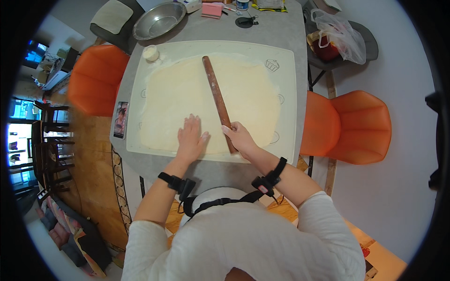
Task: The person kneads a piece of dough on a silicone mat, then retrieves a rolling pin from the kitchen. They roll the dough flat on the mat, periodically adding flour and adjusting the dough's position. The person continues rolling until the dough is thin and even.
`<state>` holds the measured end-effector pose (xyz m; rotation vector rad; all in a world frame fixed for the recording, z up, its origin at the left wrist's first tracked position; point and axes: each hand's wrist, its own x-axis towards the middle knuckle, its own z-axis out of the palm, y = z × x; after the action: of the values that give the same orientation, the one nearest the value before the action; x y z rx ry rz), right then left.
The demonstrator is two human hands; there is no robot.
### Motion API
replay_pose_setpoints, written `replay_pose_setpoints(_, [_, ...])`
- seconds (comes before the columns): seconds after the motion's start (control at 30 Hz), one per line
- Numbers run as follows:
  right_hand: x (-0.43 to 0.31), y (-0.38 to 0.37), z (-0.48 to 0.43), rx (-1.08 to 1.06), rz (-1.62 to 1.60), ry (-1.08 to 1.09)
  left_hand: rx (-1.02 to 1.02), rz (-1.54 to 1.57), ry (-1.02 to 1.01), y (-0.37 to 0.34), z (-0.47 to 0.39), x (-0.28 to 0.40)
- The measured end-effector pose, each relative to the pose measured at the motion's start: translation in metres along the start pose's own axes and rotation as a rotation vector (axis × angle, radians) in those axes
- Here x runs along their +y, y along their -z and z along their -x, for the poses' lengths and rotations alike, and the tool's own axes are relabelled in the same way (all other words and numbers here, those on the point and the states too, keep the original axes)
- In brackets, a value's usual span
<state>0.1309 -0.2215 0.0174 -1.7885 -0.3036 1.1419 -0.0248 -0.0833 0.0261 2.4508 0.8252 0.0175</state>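
A broad, thin sheet of rolled dough [175, 91] covers most of a pale baking mat [285, 73] with printed cake outlines. My left hand [191, 138] rests flat on the near part of the dough, fingers spread and holding nothing. Near its lower end, a brown wooden rolling pin [216, 91] is gripped by my right hand [240, 137]. The pin lies slanted over the dough, its far end leaning left, with traces of flour on it. Whether it presses on the sheet I cannot tell. On the mat's far left corner stands a small cup of flour [150, 53].
The grey table [214, 31] also bears a metal basin [160, 21], a phone [120, 120], a pink notepad [211, 10] and a black round stand [245, 22]. Orange chairs [96, 80] flank it. A plastic bag [339, 37] sits on a grey chair at right.
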Motion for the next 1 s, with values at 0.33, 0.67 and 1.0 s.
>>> replay_pose_setpoints(0.33, [-0.015,-0.043,-0.007,-0.316,0.717,0.343,-0.079,0.975,0.500,0.006,0.023,0.014])
replay_pose_setpoints(0.67, [-0.155,0.041,-0.114,-0.014,1.447,1.212,0.275,0.224,0.420,-0.015,0.016,0.035])
replay_pose_setpoints(1.0, [-0.134,0.031,-0.235,-0.295,1.680,1.180,0.472,-0.221,0.304,-0.069,-0.008,0.066])
